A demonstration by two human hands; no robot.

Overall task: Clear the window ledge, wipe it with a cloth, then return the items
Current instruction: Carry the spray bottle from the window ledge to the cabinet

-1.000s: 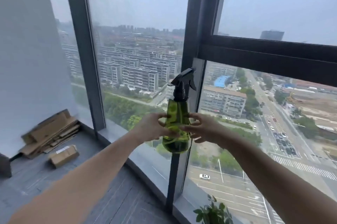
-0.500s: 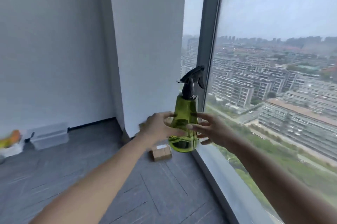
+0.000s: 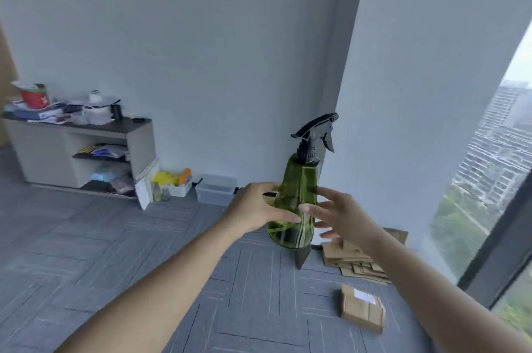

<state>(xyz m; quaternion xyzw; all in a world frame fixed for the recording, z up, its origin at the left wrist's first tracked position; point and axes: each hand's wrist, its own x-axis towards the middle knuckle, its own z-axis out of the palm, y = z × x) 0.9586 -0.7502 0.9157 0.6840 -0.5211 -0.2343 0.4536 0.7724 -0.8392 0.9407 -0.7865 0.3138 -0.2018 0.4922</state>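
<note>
bottle: green see-through plastic spray bottle (image 3: 296,200) with black trigger head, held upright in mid-air over the floor (image 3: 115,266), turned away from the window (image 3: 489,180)
left hand: left hand (image 3: 256,210), fingers wrapped round the wide lower body, thumb across the front, carrying it
right hand: right hand (image 3: 342,216), fingers spread, tips only brushing the right side of the bottle; looks more like steadying than gripping
weight: probably light, hard to spot any liquid line through the green, so can't say how full
feel: thin stiff plastic, smooth and likely a bit slippery; would flex if squeezed hard, not really breakable
where to grab: fat lower body for two hands, or the narrow neck under the trigger for one; best kept off the trigger to avoid a squirt
labels: none readable on the bottle, no brand showing
other writing: small cardboard box (image 3: 363,311) on the floor near the window has a white sticker, too blurry to read; red bucket (image 3: 34,95) on the cabinet (image 3: 77,148) has a pale mark, also unreadable
task guess: clearing stage, bottle off the ledge and needing a spot to be set down
</note>
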